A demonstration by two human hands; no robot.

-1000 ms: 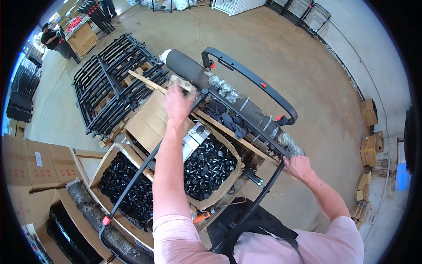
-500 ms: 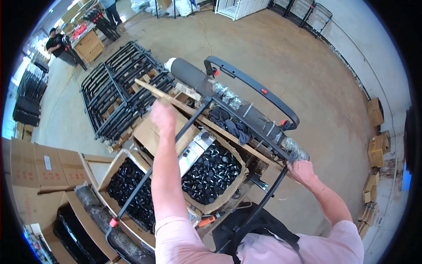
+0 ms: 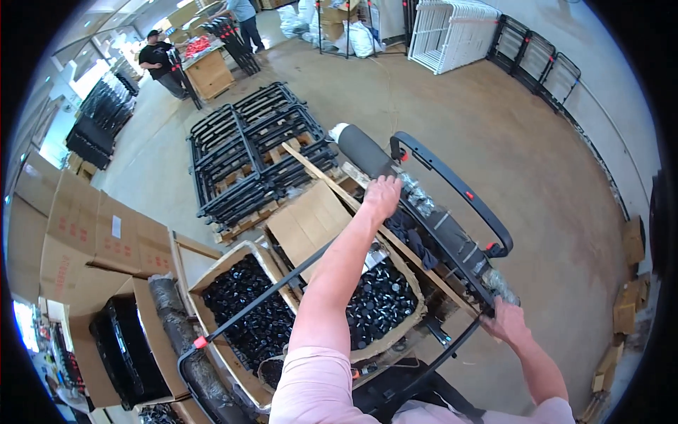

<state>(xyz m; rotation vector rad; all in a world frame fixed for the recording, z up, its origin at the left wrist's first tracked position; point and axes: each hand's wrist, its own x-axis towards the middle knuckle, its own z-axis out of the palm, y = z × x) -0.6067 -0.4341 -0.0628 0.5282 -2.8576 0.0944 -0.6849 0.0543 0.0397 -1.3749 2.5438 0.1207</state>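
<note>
My left hand [image 3: 383, 197] is closed over the far corner of a black tubular metal frame [image 3: 445, 251]. My right hand [image 3: 506, 321] grips the frame's near right corner. The frame's side tubes run back toward me and to the left, across cartons; one has a red fitting [image 3: 200, 342]. Beyond the crossbar lies a curved black handle bar [image 3: 452, 179] with red parts. Under the crossbar is a grey padded roll [image 3: 364, 150], wrapped partly in clear plastic. My left forearm hides part of the carton full of small black caps [image 3: 388, 300].
A second bin holds black parts [image 3: 247, 311]. A cardboard flap [image 3: 311, 219] and a wooden strip [image 3: 318, 173] lie beyond. Black frames [image 3: 254, 141] are stacked on a pallet. Tall cartons [image 3: 113, 233] stand left. Two people work far left, one by a wooden crate [image 3: 208, 74].
My left hand has moved right, from above the cardboard flap onto the frame's far corner. My right hand keeps its grip. The view has shifted, so the scene sits lower and further right.
</note>
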